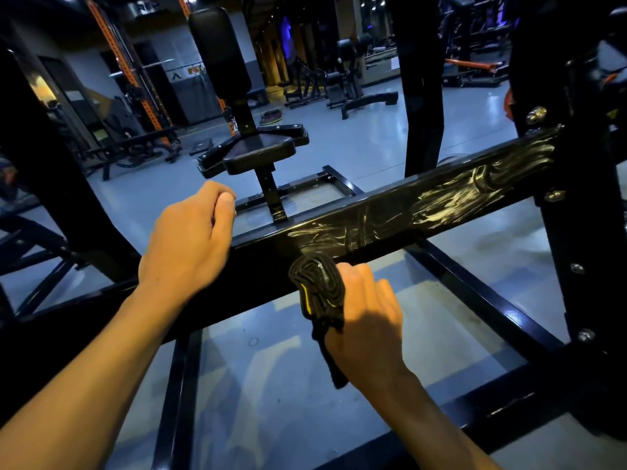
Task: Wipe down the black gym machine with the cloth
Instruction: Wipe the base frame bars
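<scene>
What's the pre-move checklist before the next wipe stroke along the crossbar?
1. Cloth gripped by right hand: ok, bunched in the fist.
2. Cloth against black crossbar: ok, at its near edge.
3. Left hand bracing on the bar: cannot tell; fingers curled, contact hidden.
4. Streaks cleared: not ok, pale smears run toward the right upright.
5. Stroke path rightward free: ok up to the upright's bolts.

Crossbar [390, 215]: glossy black, streaked with pale yellowish-white smears. Cloth [319, 293]: black, one thin yellow stripe (folded, ribbed layers). Seat pad [259, 154]: black. Floor [373, 140]: grey-blue. Rack upright [132, 72]: orange, perforated.
</scene>
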Available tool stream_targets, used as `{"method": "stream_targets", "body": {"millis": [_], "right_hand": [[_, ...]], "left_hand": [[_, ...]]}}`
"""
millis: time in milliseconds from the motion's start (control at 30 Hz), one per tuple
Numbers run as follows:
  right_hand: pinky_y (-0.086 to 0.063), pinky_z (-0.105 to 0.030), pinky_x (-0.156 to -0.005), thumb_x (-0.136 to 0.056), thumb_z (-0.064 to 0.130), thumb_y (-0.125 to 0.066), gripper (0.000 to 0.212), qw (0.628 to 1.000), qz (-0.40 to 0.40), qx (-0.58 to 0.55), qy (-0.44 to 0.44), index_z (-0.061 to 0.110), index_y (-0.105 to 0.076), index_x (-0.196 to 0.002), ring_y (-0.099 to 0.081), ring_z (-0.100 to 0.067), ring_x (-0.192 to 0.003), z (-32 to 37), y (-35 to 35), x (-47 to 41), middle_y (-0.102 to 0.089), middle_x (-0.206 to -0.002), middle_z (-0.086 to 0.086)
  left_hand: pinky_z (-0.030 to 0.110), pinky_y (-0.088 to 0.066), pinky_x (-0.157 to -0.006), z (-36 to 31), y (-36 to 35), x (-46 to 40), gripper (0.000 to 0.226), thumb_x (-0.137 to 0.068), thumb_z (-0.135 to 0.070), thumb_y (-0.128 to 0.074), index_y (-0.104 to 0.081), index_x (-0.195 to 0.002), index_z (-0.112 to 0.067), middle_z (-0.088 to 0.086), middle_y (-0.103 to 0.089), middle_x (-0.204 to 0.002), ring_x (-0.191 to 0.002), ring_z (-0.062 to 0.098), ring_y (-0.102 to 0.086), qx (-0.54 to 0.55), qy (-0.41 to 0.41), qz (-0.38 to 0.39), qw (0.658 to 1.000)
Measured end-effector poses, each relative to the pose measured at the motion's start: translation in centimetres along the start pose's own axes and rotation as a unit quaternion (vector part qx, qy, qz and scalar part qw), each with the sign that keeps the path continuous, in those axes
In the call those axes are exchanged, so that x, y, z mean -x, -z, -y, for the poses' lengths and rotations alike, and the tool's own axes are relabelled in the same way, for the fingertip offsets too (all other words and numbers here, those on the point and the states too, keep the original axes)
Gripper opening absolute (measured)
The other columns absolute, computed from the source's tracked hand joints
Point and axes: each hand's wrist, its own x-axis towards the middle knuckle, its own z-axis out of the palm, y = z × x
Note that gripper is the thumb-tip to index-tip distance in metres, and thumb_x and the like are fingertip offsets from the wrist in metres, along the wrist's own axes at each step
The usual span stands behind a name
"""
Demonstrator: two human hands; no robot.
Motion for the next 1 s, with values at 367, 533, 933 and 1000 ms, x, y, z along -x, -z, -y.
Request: {"method": "stream_targets", "body": {"millis": [367,533,933,1000], "right_hand": [[-0.047,-0.037,-0.050,-0.094,0.043,-0.048,0.023,0.987,0.144,-0.018,-0.064,0.023,-0.058,-0.101,-0.047,-0.022,-0.057,0.7,2.4,0.4,-0.049,-0.080,0.006],[-0.049,-0.035,-0.049,-0.090,0.029,-0.061,0.015,0.991,0.108,-0.050,-0.063,0.022,-0.049,-0.096,-0.048,-0.021,-0.054,2.8,2.6,-3.0,-0.050,-0.078,0.004],[-0.047,-0.035,-0.046,-0.089,0.031,-0.065,0.030,0.983,0.165,0.005,-0.079,0.027,-0.037,-0.097,-0.051,-0.022,-0.055,3.4,3.0,-3.8,-0.047,-0.080,0.006],[-0.040,-0.031,-0.049,-0.093,0.034,-0.063,0.030,0.979,0.183,-0.008,-0.086,0.027,-0.034,-0.097,-0.049,-0.021,-0.060,4.5,2.6,-6.4,-0.046,-0.083,0.006]], "left_hand": [[0.052,-0.051,-0.065,-0.3,0.1,0.0,0.030,-0.109,-0.038,-0.031,-0.057,-0.106,-0.023,0.003,-0.071,-0.084,-0.066,0.023,-0.062,-0.010,0.006,0.002,1.000],[0.054,-0.052,-0.066,-0.4,0.1,0.0,0.028,-0.109,-0.037,-0.031,-0.056,-0.107,-0.024,0.004,-0.072,-0.085,-0.068,0.024,-0.062,-0.005,0.009,0.003,1.000],[0.055,-0.052,-0.070,-0.1,-0.2,-0.1,0.028,-0.110,-0.037,-0.031,-0.055,-0.110,-0.023,0.003,-0.071,-0.085,-0.075,0.024,-0.063,0.007,0.005,0.006,1.000],[0.054,-0.052,-0.068,0.0,-0.2,-0.1,0.027,-0.110,-0.038,-0.031,-0.054,-0.108,-0.025,0.002,-0.071,-0.085,-0.072,0.023,-0.062,0.007,0.007,0.004,1.000]]}}
